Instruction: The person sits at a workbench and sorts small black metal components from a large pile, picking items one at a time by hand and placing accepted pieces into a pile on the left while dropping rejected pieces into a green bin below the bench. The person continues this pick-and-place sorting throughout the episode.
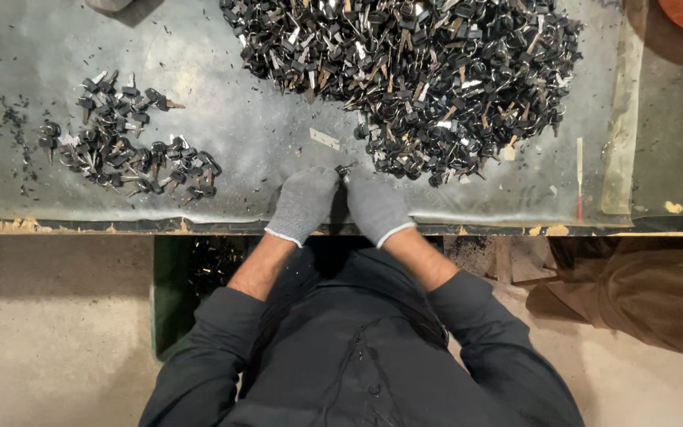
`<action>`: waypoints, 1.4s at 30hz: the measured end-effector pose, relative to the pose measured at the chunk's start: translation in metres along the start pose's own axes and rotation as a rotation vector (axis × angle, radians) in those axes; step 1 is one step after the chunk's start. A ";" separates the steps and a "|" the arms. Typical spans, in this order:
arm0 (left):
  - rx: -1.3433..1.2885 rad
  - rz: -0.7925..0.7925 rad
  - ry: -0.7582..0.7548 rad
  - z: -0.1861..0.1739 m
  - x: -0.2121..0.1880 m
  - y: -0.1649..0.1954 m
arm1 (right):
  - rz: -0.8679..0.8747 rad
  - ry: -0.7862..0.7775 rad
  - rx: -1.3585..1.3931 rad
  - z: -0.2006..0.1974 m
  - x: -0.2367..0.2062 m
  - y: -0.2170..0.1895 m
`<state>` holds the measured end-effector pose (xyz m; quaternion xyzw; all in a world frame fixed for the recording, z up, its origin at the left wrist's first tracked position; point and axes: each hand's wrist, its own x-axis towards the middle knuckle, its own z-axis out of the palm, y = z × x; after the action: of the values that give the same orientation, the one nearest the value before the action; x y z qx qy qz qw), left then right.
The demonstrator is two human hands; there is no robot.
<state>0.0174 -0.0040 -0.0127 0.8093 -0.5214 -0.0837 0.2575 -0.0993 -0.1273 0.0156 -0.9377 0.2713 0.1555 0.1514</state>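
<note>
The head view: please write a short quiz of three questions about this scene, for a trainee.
1. True or false: the large pile of keys lies on the person's left side of the table.
2. What does the person wear on both hands?
3. Which hand is nearer to the small group of keys: A) left hand, B) right hand?

Key:
1. False. It lies ahead and to the right; the small group is on the left.
2. Grey knit gloves.
3. A. Both hands meet near the table's front edge, with a small dark key between the fingertips.
</note>
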 end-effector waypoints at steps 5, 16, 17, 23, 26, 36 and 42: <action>-0.059 0.027 0.093 -0.003 0.000 -0.002 | -0.199 0.134 0.290 -0.003 0.002 0.017; 0.000 0.067 0.045 0.002 -0.001 -0.004 | -0.133 0.258 0.086 0.024 -0.012 0.006; -0.024 0.061 0.061 0.001 -0.001 -0.004 | -0.129 0.251 0.100 0.023 -0.012 0.007; -0.037 0.052 0.057 0.002 0.000 -0.003 | -0.160 0.320 0.141 0.025 -0.016 0.002; -0.016 0.050 0.020 0.003 0.001 -0.002 | -0.111 0.323 0.101 0.025 -0.014 -0.002; -0.006 0.104 0.090 -0.002 0.000 -0.004 | -0.089 0.004 0.194 -0.008 0.001 0.002; -0.057 0.032 0.102 -0.009 -0.001 -0.002 | -0.011 -0.039 0.168 -0.011 -0.002 -0.003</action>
<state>0.0218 0.0005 -0.0064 0.7965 -0.5177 -0.0530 0.3079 -0.0967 -0.1285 0.0271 -0.9200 0.2751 0.1496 0.2357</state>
